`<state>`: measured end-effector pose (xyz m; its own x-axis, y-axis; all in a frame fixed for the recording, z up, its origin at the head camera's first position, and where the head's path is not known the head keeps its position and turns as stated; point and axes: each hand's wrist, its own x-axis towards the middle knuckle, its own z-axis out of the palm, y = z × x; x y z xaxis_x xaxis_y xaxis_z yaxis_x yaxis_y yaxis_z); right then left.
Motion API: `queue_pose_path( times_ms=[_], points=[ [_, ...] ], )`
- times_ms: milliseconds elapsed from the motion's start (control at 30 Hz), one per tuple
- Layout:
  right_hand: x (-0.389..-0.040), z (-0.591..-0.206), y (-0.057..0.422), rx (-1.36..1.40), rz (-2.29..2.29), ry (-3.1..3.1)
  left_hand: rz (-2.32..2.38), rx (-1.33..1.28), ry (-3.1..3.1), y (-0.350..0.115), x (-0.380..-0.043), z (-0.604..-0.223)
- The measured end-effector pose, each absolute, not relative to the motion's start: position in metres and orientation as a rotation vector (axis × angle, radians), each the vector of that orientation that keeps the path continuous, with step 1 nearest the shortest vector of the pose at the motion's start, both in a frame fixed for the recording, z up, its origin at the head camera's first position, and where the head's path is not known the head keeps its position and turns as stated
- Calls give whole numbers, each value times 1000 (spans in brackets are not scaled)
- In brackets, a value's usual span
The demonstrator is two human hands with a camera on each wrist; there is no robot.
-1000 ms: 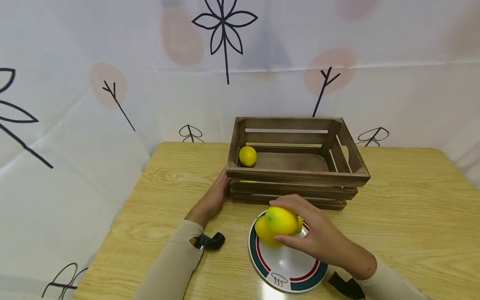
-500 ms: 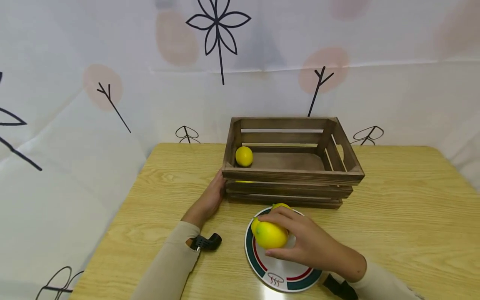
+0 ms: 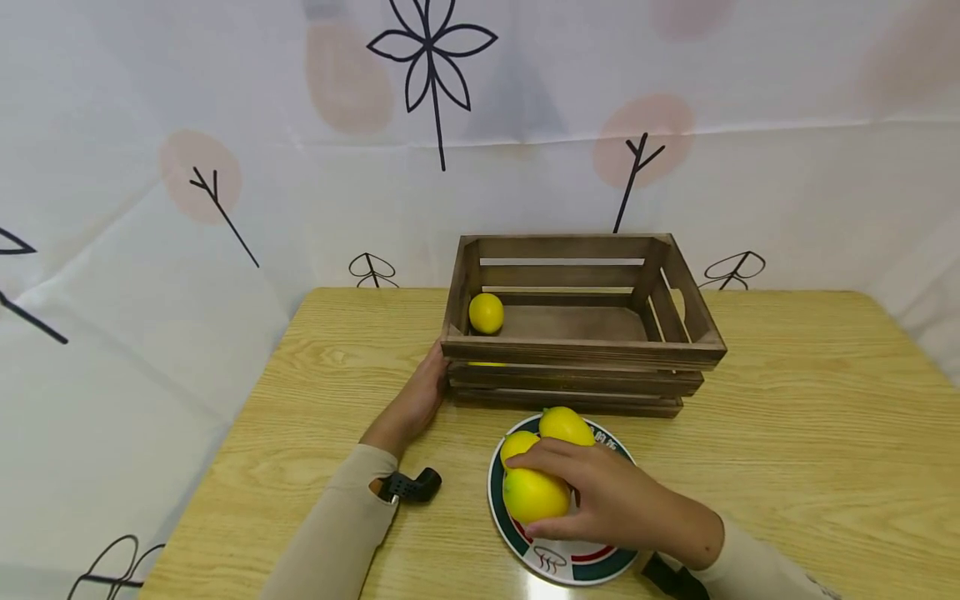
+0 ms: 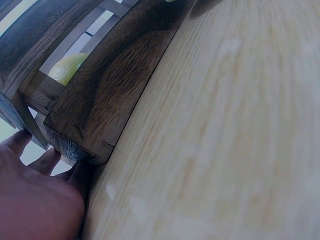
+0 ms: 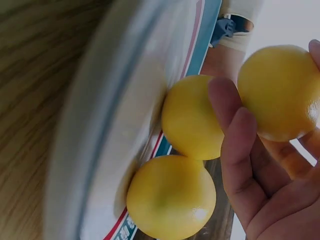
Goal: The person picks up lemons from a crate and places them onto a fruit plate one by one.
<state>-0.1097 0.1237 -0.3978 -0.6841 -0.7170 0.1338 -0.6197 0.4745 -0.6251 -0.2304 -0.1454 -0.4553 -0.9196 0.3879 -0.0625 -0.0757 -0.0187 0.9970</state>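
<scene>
My right hand (image 3: 592,492) holds a lemon (image 3: 536,497) between thumb and fingers, over the near left part of a white plate (image 3: 525,560) with a green and red rim. Behind it on the plate lie two more lemons: one at the left (image 3: 517,447), partly covered by my fingers, and one at the back (image 3: 566,427). The right wrist view shows the held lemon (image 5: 280,92) raised off the plate. My left hand (image 3: 422,392) touches the left end of a brown slatted wooden crate (image 3: 577,381); in the left wrist view its extended fingertips rest against the crate's corner.
Inside the crate, at its left end, sits a yellow lemon (image 3: 486,313), with more yellow showing through the front slats. The crate stands behind the plate on a light wooden table (image 3: 795,433). A patterned white cloth (image 3: 540,83) hangs behind.
My right hand has brought the lemon nearer and leftward over the plate, uncovering the lemon at the back. My left hand stays at the crate. The head view has shifted slightly.
</scene>
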Motion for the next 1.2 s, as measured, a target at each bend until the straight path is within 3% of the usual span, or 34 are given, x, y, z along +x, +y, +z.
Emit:
queue_pose_path(
  times_ms=[1200],
  points=[
    [-108,-407,124,-1274,-826,2403,2022,340,1936,-143,-229,-451]
  ],
)
